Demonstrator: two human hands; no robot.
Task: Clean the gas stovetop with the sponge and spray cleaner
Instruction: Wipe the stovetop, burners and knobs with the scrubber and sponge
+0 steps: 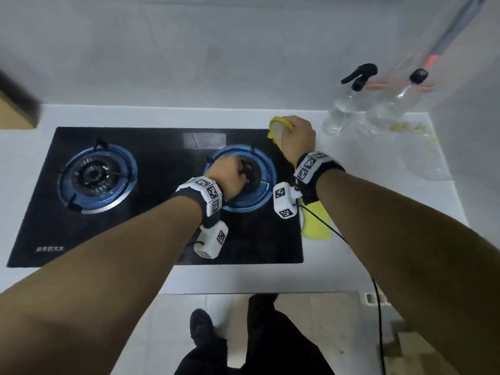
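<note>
spray bottles (343, 109) beside right hand (297, 136)

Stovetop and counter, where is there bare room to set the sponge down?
Bare counter runs along the front edge of the stovetop. The black glass between the left burner and the right burner is also free. The right rear corner is crowded: two spray bottles, crumbs, right hand gripping the sponge.

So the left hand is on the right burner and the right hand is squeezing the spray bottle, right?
Not quite. The head view shows the left hand on the right burner, but the right hand grips the yellow sponge at the stovetop's back right corner. The spray bottle stands untouched on the counter beside it.
</note>
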